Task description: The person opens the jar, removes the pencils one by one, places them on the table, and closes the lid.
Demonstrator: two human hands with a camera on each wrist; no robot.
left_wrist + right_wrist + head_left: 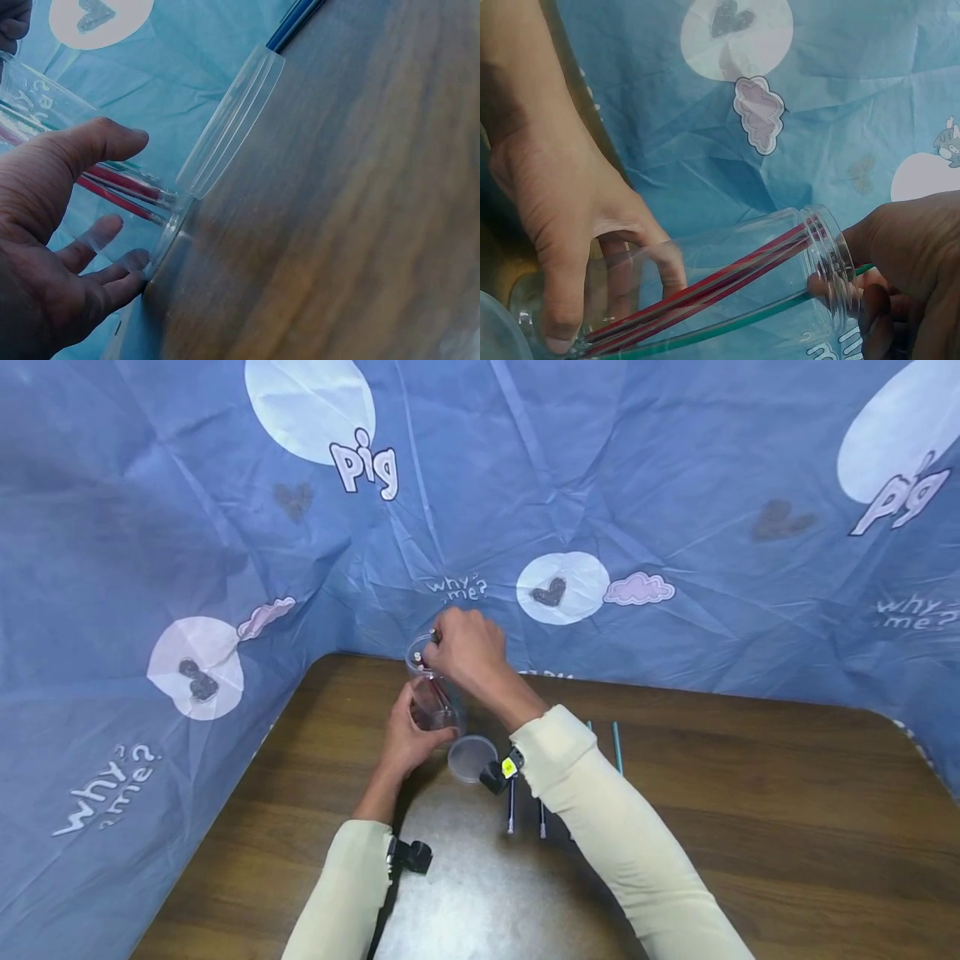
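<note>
1. Inside the clear plastic jar [727, 249], at least two red pencils [124, 181] lean together, so the filling looks partly done.
2. At the jar's mouth, the right hand [471, 647] pinches a green pencil [742, 319] that is mostly inside, seemingly not yet released.
3. Round the jar's lower part, the left hand [412, 739] curves thumb and fingers, steadying it at the wooden table [750, 793].
4. To the jar's right, dark-blue pencils [512, 806] and teal pencils [617, 747] lie loose, probably what is left; the lid [472, 758] lies just beside the jar's base.
5. Behind the jar hangs a blue printed cloth [465, 485]. From the jar's mouth, the right sleeve [622, 827] crosses above the loose pencils, partly hiding them; I cannot tell their count.
</note>
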